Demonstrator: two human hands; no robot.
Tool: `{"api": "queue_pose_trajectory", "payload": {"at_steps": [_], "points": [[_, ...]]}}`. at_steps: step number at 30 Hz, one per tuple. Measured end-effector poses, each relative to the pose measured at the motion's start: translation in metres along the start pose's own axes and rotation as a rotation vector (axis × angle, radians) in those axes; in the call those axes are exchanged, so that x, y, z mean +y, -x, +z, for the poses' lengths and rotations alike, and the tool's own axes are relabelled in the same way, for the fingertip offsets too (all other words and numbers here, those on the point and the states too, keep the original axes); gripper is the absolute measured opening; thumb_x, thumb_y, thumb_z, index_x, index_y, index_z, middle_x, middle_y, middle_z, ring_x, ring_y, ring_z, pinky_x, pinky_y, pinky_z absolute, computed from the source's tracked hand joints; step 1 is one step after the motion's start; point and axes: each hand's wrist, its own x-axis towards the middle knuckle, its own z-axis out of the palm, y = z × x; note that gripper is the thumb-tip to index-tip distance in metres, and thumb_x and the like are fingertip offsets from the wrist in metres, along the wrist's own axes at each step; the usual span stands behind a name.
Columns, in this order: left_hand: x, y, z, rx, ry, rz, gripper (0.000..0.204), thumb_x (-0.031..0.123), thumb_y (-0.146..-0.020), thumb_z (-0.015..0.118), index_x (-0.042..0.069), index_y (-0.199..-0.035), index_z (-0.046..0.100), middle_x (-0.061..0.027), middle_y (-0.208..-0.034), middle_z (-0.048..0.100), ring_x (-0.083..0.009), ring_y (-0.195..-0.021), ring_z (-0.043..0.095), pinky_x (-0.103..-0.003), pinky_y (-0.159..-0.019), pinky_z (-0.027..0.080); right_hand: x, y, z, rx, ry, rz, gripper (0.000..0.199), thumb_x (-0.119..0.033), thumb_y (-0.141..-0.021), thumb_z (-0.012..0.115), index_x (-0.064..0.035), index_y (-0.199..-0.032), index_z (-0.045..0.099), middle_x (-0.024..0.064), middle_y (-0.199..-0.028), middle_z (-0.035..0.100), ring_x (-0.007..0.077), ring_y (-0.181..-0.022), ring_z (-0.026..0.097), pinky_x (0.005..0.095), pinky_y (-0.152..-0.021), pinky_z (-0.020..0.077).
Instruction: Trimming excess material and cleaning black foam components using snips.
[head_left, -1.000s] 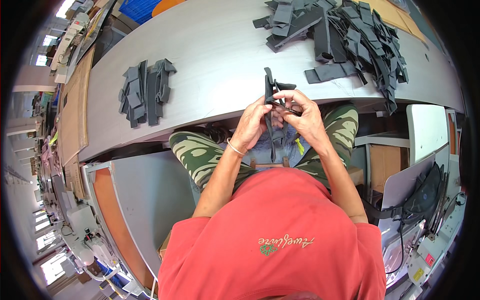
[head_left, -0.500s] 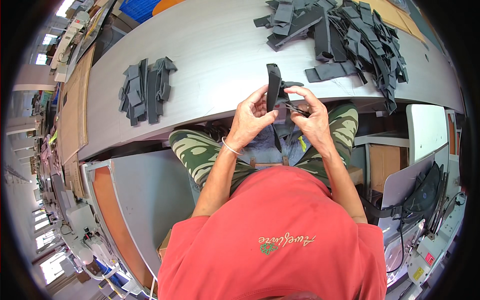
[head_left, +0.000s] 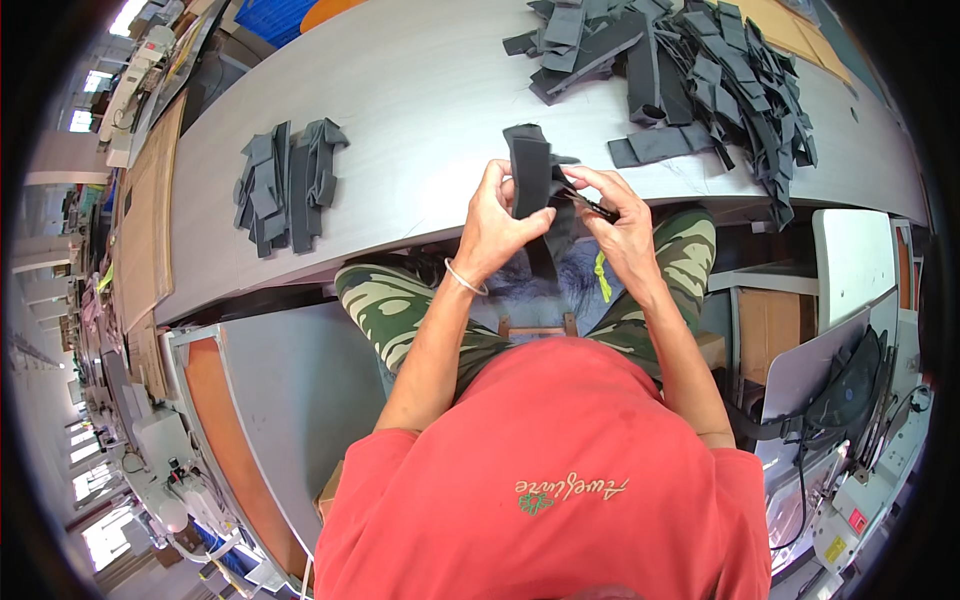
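We pinch a dark fabric strip (head_left: 530, 178) between the thumb and fingers of our left hand (head_left: 496, 222), over the table's (head_left: 410, 130) near edge. Our right hand (head_left: 628, 232), half curled, holds a slim black tool (head_left: 601, 210) beside it. Right of us lies a larger strip pile (head_left: 735, 90).

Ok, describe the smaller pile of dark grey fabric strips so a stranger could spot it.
Find the long, pale grey table across the top. On it, left of the person's bare left hand, lies a small pile of dark grey fabric strips. It is far smaller than the big heap of similar strips at the right.
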Motion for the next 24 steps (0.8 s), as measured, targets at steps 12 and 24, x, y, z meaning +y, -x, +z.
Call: {"api": "queue_pose_trajectory", "payload": {"at_steps": [12, 24], "points": [[-0.042, -0.038, -0.018, -0.048, 0.063, -0.140, 0.053, 0.004, -0.077, 0.067, -0.002, -0.122, 0.039, -0.0104, -0.115, 0.054, -0.0150, -0.106, 0.054, -0.027, -0.091, 0.044, 0.037, -0.019, 0.001, -0.134, 0.560, 0.073, 0.017, -0.016, -0.077, 0.068, -0.0140, -0.093, 0.071, 0.0084, -0.076, 0.057, 0.0285, -0.070, 0.059, 0.0371, -0.063, 0.0446], [-0.040, -0.037, -0.021, -0.133, 0.116, -0.200, 0.059, 0.004, -0.077, 0.074, -0.001, -0.122, 0.037, -0.0082, -0.105, 0.058, -0.0113, -0.093, 0.058, -0.025, -0.081, 0.050, 0.061, -0.026, 0.000, -0.227, 0.622, -0.013, 0.017, -0.008, -0.070, 0.069, -0.0035, -0.086, 0.063, 0.0108, -0.074, 0.063, 0.0297, -0.069, 0.063, 0.0373, -0.063, 0.0490]]}}
